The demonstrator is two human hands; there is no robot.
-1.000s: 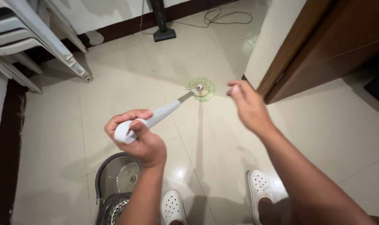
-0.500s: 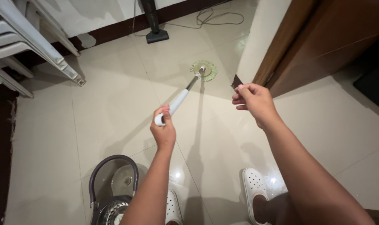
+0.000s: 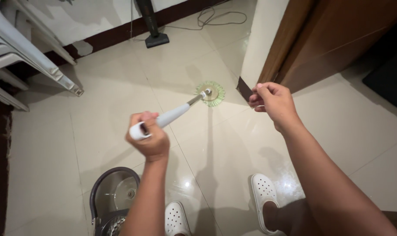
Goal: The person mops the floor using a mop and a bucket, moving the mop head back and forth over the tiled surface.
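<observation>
left hand grips mop handle; right hand curled, free.

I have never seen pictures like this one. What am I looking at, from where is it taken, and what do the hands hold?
The camera sits on a person's head and looks down, so you see their own arms and white shoes. The left hand is closed around the grip of a mop handle. Its round green mop head rests on the pale tiled floor. The right hand is loosely curled in the air and seems to hold nothing. A grey spin bucket stands by the feet.
</observation>
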